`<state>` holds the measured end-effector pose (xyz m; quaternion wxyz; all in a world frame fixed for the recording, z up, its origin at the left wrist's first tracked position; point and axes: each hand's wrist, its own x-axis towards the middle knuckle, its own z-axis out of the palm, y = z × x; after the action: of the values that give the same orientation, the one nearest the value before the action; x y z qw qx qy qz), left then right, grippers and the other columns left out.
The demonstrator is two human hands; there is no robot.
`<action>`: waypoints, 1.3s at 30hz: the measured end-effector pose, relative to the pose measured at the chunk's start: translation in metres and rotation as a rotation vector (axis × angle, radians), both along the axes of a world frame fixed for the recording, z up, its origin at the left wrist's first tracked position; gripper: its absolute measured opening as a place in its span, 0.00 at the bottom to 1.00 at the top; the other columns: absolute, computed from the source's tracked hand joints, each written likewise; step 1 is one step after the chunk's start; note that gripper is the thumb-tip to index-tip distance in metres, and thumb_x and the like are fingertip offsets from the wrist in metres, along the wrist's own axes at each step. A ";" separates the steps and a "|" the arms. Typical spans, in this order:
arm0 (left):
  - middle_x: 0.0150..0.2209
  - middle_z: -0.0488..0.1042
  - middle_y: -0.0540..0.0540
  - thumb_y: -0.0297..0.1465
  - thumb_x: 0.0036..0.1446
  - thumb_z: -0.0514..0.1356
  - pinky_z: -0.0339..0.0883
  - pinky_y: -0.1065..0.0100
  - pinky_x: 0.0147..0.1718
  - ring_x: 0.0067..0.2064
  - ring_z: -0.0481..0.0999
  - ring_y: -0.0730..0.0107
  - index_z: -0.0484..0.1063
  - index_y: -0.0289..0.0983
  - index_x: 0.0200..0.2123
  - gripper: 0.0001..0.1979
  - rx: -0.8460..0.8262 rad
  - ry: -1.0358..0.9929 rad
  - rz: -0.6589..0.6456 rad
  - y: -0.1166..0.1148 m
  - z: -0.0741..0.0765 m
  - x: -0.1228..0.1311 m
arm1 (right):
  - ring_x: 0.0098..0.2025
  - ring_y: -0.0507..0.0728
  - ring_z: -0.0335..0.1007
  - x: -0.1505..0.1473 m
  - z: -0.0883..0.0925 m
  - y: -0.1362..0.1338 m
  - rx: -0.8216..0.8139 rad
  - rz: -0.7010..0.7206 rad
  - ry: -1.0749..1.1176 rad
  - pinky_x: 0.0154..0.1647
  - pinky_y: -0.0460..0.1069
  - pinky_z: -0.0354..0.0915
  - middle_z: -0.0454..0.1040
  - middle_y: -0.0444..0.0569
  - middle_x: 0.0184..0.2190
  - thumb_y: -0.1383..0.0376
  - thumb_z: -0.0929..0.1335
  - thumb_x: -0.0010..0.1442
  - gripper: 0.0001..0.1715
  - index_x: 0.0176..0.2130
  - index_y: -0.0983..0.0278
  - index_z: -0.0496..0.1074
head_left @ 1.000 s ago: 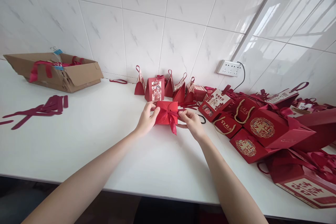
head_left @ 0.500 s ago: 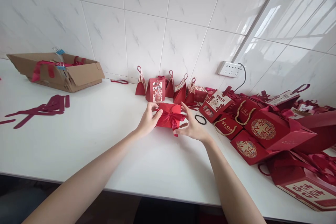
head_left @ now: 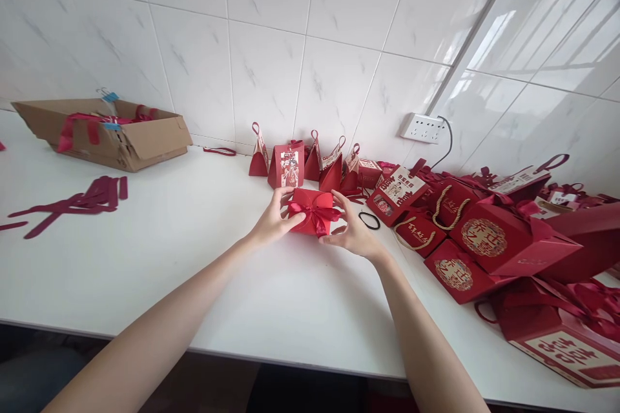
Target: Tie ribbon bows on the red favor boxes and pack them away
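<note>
A small red gift box (head_left: 305, 227) sits on the white table in front of me, with a shiny red ribbon bow (head_left: 320, 211) tied across its top. My left hand (head_left: 276, 216) grips the box's left side, its thumb lying over the top by the bow. On the opposite side, my right hand (head_left: 356, 229) curves around the box, thumb at the near right corner and fingers at the far right edge. The underside of the box is hidden.
Several upright red boxes (head_left: 289, 168) line the wall. A black loop (head_left: 369, 220) lies right of my hand. Many red gift boxes (head_left: 484, 237) crowd the right side. At left are a cardboard box (head_left: 155, 142) and dark red strips (head_left: 94, 197). A power strip (head_left: 421, 128) is on the wall.
The ribbon end that hung below the box near my right thumb no longer shows there. My left thumb has shifted right onto the bow's edge. Both hands stay around the box.
</note>
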<state>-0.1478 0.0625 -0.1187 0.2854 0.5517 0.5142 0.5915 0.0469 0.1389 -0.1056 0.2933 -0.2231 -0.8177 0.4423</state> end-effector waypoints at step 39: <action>0.18 0.62 0.55 0.38 0.45 0.54 0.53 0.70 0.27 0.23 0.60 0.74 0.60 0.39 0.19 0.10 -0.156 0.270 0.407 0.007 -0.008 -0.036 | 0.53 0.62 0.61 0.001 0.003 0.005 0.642 -0.672 0.330 0.49 0.57 0.67 0.57 0.57 0.56 0.58 0.74 0.44 0.51 0.61 0.60 0.49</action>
<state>-0.1838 0.0691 -0.1264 0.1308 0.4870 0.6923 0.5161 0.0480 0.1436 -0.1029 0.5992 -0.3000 -0.7381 0.0783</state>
